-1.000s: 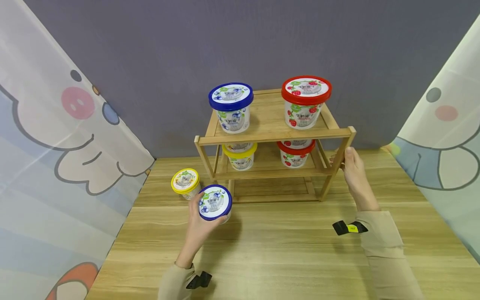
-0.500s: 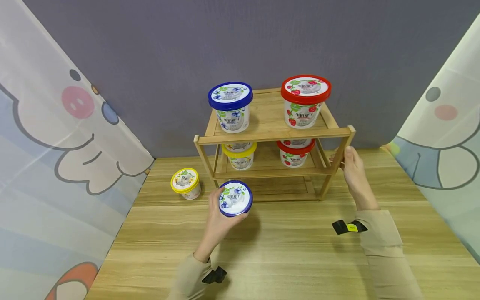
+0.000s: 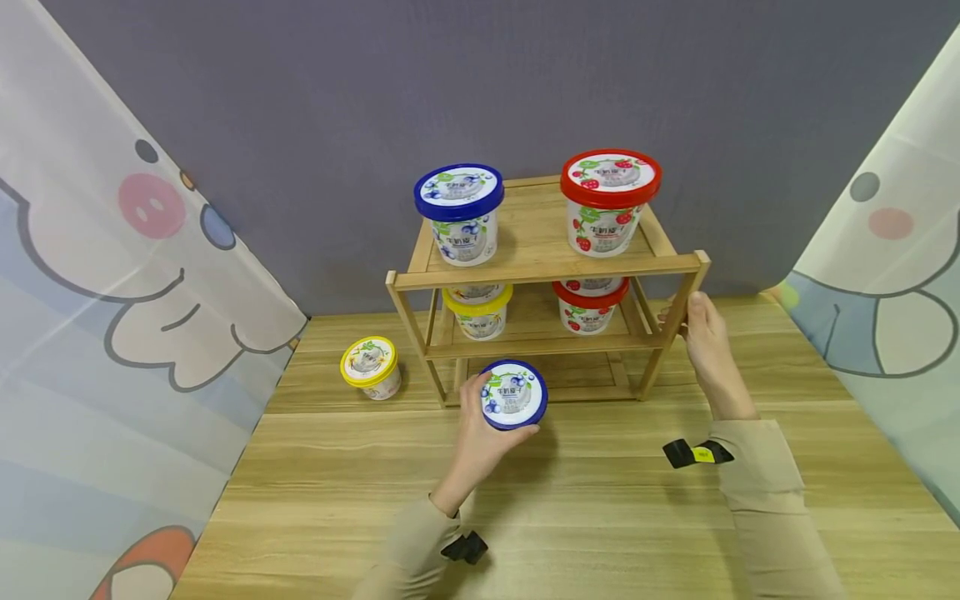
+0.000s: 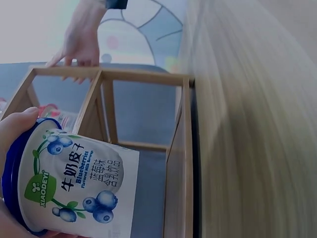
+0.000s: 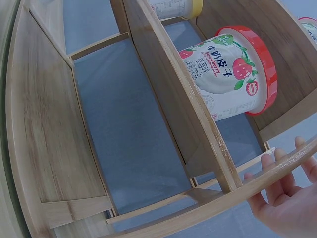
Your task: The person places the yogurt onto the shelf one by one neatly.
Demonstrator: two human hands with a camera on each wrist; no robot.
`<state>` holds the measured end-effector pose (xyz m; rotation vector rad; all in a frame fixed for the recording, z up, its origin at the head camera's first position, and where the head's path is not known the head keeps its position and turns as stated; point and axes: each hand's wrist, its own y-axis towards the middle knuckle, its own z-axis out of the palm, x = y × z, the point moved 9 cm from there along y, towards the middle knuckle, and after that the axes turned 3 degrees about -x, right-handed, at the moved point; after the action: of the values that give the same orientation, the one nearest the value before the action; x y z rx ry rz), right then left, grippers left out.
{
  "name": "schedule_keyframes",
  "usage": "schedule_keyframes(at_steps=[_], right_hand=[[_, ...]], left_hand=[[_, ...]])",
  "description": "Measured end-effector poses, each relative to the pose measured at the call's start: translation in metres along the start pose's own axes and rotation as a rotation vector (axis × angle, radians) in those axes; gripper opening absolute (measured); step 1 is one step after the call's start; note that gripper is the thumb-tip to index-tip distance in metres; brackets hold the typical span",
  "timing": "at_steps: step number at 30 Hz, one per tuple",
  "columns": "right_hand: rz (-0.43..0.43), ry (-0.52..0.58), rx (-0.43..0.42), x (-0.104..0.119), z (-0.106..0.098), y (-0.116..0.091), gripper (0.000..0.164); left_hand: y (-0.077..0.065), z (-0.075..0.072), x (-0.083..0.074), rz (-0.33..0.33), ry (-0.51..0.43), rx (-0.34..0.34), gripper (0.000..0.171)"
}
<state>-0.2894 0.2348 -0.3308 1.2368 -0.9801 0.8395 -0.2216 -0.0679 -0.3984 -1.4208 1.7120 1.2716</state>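
Note:
In the head view my left hand [image 3: 480, 432] holds a blueberry milk tub [image 3: 515, 395] by its blue lid's rim, in front of the bottom shelf of a wooden rack [image 3: 540, 272]. The left wrist view shows the printed side of this tub [image 4: 79, 181], with the thumb on the lid's edge. My right hand [image 3: 708, 337] grips the rack's right front post; in the right wrist view the fingers of that hand [image 5: 292, 198] lie at the post. A red-lidded strawberry tub [image 5: 233, 74] stands on the middle shelf near it.
On the top shelf stand a blue-lidded tub [image 3: 461, 215] and a red-lidded tub [image 3: 610, 204]. Yellow-lidded tubs [image 3: 480, 312] and red-lidded tubs [image 3: 591, 308] occupy the middle shelf. One yellow-lidded tub [image 3: 371, 367] sits on the table [image 3: 600, 500], left of the rack.
My left hand has carried the blueberry tub rightward, from beside the yellow-lidded tub to in front of the bottom shelf. The right hand stays at the post.

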Motion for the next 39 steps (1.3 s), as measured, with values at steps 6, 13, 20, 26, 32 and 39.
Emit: schedule_keyframes(at_steps=[6, 13, 20, 26, 32, 39], right_hand=[[-0.003, -0.003, 0.000, 0.000, 0.000, 0.000, 0.026], [-0.003, -0.009, -0.002, 0.000, 0.000, 0.000, 0.026], [0.003, -0.013, 0.002, -0.001, 0.000, 0.001, 0.026], [0.000, -0.016, 0.001, -0.002, -0.001, 0.001, 0.026], [0.006, -0.016, -0.004, -0.002, -0.002, 0.000, 0.027], [0.009, -0.010, 0.002, -0.002, -0.001, 0.000, 0.027]], left_hand=[[0.001, 0.017, -0.004, 0.013, -0.003, 0.014, 0.093], [0.003, 0.038, -0.006, 0.022, -0.002, 0.033, 0.092], [0.004, 0.057, -0.006, -0.006, -0.033, 0.055, 0.091], [0.007, 0.071, -0.005, -0.036, -0.039, 0.062, 0.091], [0.014, 0.085, -0.002, -0.088, -0.053, 0.083, 0.090], [0.023, 0.097, 0.000, -0.098, -0.030, 0.072, 0.088]])
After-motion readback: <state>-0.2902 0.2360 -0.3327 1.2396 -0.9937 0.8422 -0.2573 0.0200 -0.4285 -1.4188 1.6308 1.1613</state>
